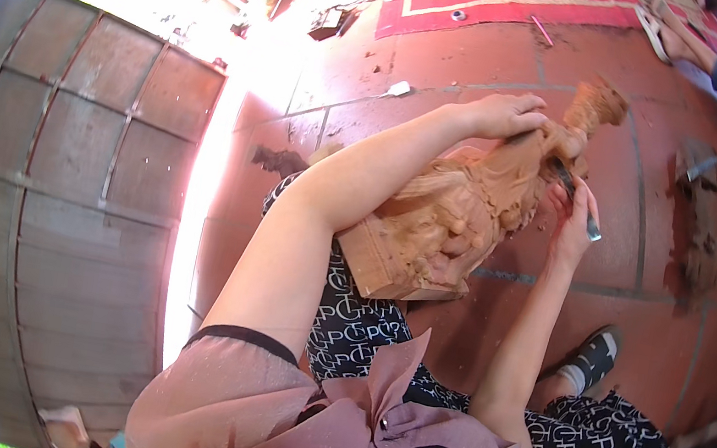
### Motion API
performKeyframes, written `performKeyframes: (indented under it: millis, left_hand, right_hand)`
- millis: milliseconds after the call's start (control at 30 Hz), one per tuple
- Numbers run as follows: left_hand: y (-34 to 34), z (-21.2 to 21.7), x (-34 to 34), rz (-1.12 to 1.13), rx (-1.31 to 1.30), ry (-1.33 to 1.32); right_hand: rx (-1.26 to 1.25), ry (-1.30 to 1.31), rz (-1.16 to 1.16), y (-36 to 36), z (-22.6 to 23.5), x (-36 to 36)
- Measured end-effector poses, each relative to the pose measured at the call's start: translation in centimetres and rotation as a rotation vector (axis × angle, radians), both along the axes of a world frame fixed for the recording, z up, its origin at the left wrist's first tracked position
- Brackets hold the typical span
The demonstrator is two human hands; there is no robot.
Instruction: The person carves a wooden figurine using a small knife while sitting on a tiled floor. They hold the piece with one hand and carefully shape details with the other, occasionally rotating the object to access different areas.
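A carved wooden sculpture (462,212) lies tilted across my lap, its flat base toward me and its narrow end pointing to the far right. My left hand (506,118) reaches over its upper side, fingers bent down onto the wood. On the other side, my right hand (574,217) grips a slim carving tool (593,228). A pale metallic end of it sticks out below the hand, and its dark end meets the carving. The exact shape of the working tip is hidden against the wood.
A wooden piece (699,229) with another tool on it lies on the tiled floor at right. A red patterned mat (512,6) and a person's sandalled foot (655,37) are at the far side. Metal panels (75,135) stand at left; a small white object (399,88) lies beyond the sculpture.
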State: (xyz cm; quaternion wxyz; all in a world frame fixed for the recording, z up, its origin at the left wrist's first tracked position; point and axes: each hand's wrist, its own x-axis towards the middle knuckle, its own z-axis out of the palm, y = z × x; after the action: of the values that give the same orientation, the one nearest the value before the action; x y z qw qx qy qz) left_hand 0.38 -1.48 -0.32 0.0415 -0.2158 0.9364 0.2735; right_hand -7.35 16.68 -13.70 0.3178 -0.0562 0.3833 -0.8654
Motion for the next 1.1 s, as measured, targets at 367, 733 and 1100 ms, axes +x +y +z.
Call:
performKeyframes:
  millis: [367,733,1100]
  left_hand:
    - [1.6,-0.1,0.1,-0.026,0.035,-0.034]
    - [0.6,-2.4,-0.9,0.006,0.134,0.017]
    - [1.0,-1.4,-0.1,0.055,0.269,-0.011]
  right_hand:
    - [0.137,0.037,-0.114,0.3,0.1,-0.2]
    - [0.204,0.031,-0.147,0.5,1.5,0.4]
    - [0.017,-0.255,-0.207,2.5,0.4,0.3]
